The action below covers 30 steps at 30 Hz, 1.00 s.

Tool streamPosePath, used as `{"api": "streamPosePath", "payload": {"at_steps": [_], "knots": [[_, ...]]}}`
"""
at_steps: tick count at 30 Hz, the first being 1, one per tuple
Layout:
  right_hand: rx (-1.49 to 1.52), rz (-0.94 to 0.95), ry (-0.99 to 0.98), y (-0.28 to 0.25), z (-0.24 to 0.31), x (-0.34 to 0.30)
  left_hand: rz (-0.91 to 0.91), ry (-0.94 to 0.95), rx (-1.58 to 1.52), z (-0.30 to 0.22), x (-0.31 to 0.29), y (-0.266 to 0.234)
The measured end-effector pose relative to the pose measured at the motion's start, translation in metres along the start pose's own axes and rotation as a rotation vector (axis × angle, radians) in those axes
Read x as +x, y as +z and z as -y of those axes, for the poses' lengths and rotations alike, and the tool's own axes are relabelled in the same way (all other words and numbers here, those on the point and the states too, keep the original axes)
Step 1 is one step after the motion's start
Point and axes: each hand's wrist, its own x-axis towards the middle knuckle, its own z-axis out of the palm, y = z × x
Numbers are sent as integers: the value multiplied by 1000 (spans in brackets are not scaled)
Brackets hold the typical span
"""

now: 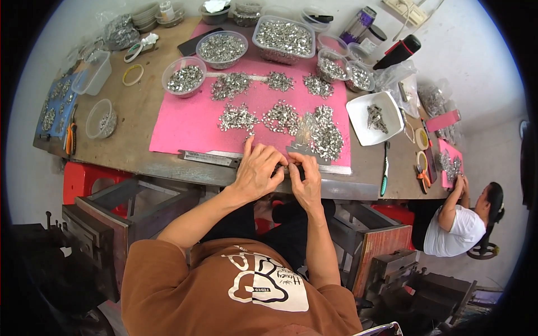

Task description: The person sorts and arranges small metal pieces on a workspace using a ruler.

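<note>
My left hand point(259, 171) and my right hand point(305, 180) meet at the table's front edge, fingertips almost touching. Both are closed in a pinch; whatever they hold is too small and hidden to name. One left finger reaches toward a pile of small silver metal pieces point(237, 117) on the pink mat point(179, 120). Beside the left wrist lies a flat metal ruler-like strip point(208, 159) along the mat's edge. Just beyond the right fingers are a flat grey metal plate point(305, 150) and a larger heap of metal pieces point(327, 134).
Tubs of metal pieces point(222, 49) line the back. A white tray point(358, 120) stands right of the mat, near a green-and-black handled tool point(385, 176). Orange-handled pliers point(71, 137) lie far left. Another person point(457, 229) works at the far right.
</note>
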Motion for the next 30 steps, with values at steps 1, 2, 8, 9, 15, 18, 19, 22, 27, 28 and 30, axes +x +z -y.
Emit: {"api": "streamPosePath", "payload": {"at_steps": [1,2,8,9,15,18,19,22,27,28,30], "knots": [[-2,-6,4,0,1,0,-10,1,18,-1,0,0],[-2,-6,4,0,0,0,-9,1,18,-1,0,1],[48,-23,16,3,-1,-1,-56,15,-94,2,-7,-20],[8,-20,-5,3,0,0,-105,-2,-88,5,-11,-32],[-86,-53,-65,5,0,-1,-178,-134,74,45,-56,-101],[-92,-40,-101,2,1,0,-129,-157,223,56,-73,-118],[-114,-29,-140,1,1,0,-112,-158,244,60,-77,-120],[-160,-47,-125,6,5,0,-107,-154,273,63,-80,-116],[-200,-101,-173,13,3,-7,-166,-191,232,65,-81,-107],[-207,-111,-178,14,3,-7,-159,-179,229,65,-81,-108],[-169,-97,-170,11,1,-6,-154,-169,229,65,-81,-109]]}}
